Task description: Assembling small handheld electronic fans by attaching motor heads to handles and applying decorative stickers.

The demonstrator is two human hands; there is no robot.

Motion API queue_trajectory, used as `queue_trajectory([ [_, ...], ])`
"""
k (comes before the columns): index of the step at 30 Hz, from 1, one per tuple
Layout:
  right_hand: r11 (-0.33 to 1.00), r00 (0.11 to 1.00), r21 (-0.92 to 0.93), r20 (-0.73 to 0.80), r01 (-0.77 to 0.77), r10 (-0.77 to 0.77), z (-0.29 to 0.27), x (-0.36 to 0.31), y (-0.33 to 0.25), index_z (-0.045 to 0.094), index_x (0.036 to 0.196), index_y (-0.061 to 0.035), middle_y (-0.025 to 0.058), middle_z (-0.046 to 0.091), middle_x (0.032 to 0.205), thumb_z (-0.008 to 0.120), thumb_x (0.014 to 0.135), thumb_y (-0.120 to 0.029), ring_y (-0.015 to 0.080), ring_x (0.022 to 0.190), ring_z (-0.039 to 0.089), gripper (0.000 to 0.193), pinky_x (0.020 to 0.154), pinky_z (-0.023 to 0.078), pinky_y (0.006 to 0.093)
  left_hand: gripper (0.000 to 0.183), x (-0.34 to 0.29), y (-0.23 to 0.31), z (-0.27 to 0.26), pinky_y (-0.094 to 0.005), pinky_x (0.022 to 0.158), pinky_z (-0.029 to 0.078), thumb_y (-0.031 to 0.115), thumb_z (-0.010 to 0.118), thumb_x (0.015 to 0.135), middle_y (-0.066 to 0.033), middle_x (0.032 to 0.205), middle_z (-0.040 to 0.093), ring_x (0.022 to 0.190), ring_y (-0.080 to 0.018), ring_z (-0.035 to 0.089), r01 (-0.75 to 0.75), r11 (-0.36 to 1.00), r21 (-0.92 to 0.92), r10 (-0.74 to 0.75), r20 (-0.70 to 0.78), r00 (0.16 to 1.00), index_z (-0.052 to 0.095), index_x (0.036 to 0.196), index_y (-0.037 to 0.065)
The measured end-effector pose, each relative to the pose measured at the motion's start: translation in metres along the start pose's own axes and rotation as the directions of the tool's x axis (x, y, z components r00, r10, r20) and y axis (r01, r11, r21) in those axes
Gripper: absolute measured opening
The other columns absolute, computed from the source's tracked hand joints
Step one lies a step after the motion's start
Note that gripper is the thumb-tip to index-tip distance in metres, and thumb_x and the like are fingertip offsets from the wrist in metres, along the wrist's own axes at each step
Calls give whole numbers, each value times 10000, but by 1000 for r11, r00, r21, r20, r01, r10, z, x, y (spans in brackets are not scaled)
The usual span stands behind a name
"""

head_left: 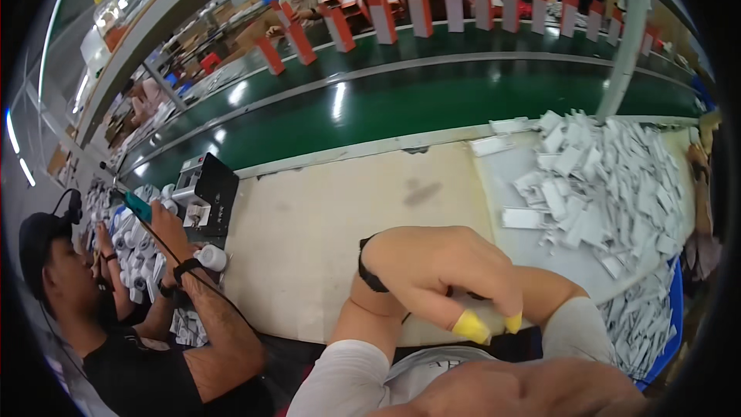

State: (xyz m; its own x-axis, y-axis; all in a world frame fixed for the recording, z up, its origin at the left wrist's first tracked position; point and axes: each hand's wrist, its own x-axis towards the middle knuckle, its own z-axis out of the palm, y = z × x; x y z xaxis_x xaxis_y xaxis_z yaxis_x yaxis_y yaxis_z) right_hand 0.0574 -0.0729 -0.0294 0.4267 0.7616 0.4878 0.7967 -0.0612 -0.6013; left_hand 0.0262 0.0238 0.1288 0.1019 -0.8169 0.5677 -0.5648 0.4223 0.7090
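Observation:
My left hand (448, 274) is raised in front of my body over the near edge of the table, with a black band (371, 266) at its wrist. It bends to the right, palm down. Yellow tape (472, 327) wraps two curled fingertips, which stand apart with nothing visible between them. My right forearm (548, 293) comes in from the right and passes behind the left hand. The right hand is hidden there. A small dark strip shows under the left hand; I cannot tell what it is.
A heap of white plastic pieces (590, 177) covers the table's right side, above a blue bin (670, 324) of similar pieces. Beyond runs a green conveyor (401, 93) with red-and-white boxes (421, 11). At left, a co-worker (166, 301) holds a teal tool beside a black machine (212, 193).

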Motion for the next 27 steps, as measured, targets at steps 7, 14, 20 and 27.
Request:
queue_trajectory([
  [7, 960, 976, -253, 144, -123, 163, -9, -4, 15, 545, 794, -46, 116, 550, 705, 577, 751, -174, 299, 642, 571, 140, 563, 465, 392, 226, -24, -37, -42, -438, 712, 458, 207, 571, 866, -96, 740, 597, 613, -222, 578, -333, 858, -390, 321, -98, 942, 575, 771, 1],
  [14, 877, 985, -467, 64, -111, 159, -12, -4, 7, 534, 750, -55, 102, 526, 697, 544, 716, -148, 240, 595, 573, 100, 519, 468, 337, 316, -24, -25, -45, -512, 943, 373, 240, 586, 861, -15, 538, 454, 460, -190, 485, -364, 777, -513, 422, -5, 907, 513, 617, 53],
  [20, 823, 992, -559, 4, -101, 125, -3, -8, 6, 539, 688, -55, 103, 536, 673, 535, 697, -109, 227, 584, 565, 55, 508, 465, 328, 287, -7, -16, -33, -663, 1006, 176, 196, 589, 854, -25, 537, 468, 445, -189, 419, -269, 741, -615, 405, 90, 910, 532, 588, 106],
  [27, 798, 998, -603, 23, -28, 52, -1, -14, 3, 542, 693, -33, 101, 533, 661, 553, 666, -98, 216, 572, 555, 72, 494, 454, 315, 285, 4, -12, -19, -697, 984, 138, 143, 487, 905, -53, 554, 462, 483, -207, 433, -381, 673, -634, 499, 10, 866, 529, 625, 112],
])
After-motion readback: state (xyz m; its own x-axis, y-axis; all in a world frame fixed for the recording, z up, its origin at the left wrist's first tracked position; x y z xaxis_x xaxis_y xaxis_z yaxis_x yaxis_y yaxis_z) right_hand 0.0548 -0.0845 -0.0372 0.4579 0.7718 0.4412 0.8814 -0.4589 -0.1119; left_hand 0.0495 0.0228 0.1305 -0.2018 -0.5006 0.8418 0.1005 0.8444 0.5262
